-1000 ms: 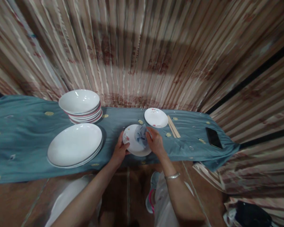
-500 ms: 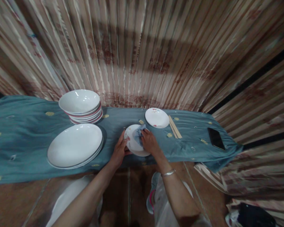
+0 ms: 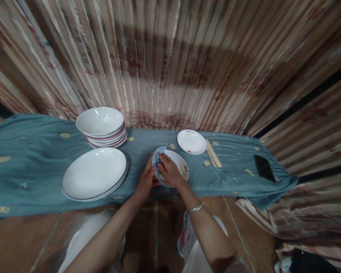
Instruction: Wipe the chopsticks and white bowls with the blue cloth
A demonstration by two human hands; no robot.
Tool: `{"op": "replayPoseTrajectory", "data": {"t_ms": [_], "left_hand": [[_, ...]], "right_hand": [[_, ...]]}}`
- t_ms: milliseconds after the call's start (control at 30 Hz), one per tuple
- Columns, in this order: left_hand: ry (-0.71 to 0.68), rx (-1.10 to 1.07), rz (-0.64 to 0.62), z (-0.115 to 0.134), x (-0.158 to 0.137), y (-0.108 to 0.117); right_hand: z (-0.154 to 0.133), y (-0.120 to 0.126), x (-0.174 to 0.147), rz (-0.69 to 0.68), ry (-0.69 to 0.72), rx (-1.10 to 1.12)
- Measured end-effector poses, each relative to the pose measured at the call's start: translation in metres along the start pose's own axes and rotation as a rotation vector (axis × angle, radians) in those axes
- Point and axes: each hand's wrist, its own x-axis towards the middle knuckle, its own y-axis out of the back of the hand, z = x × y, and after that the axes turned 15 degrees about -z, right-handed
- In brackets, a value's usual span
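Note:
A small white plate with a floral print (image 3: 182, 163) is in front of me, close to the table's near edge. My left hand (image 3: 146, 178) grips its left rim, fingers partly hidden beneath. On the plate's left side, my right hand (image 3: 168, 170) presses a folded light-blue cloth (image 3: 157, 154) against the rim. Past it lies another floral plate (image 3: 191, 142), with a few wooden chopsticks (image 3: 213, 153) along its right side.
To the left stand stacked white bowls (image 3: 100, 122) and, nearer, stacked oval plates (image 3: 94, 174). A black phone (image 3: 264, 168) lies at the right end of the teal tablecloth (image 3: 147, 140). A pleated curtain (image 3: 159, 68) hangs behind.
My right hand has carried the cloth from the plate's upper middle to its left rim. The plate has turned, its flowers now at the right. The whole view shifted slightly.

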Motion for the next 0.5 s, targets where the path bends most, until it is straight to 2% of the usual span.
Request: {"op": "replayPoseTrajectory", "data": {"t_ms": [300, 500], "left_hand": [[0.026, 0.033, 0.058, -0.004, 0.002, 0.001], [-0.012, 0.099, 0.022, -0.003, 0.004, 0.002]], "right_hand": [[-0.023, 0.007, -0.021, -0.124, 0.137, 0.305], [-0.024, 0.018, -0.037, -0.266, 0.112, 0.349]]}}
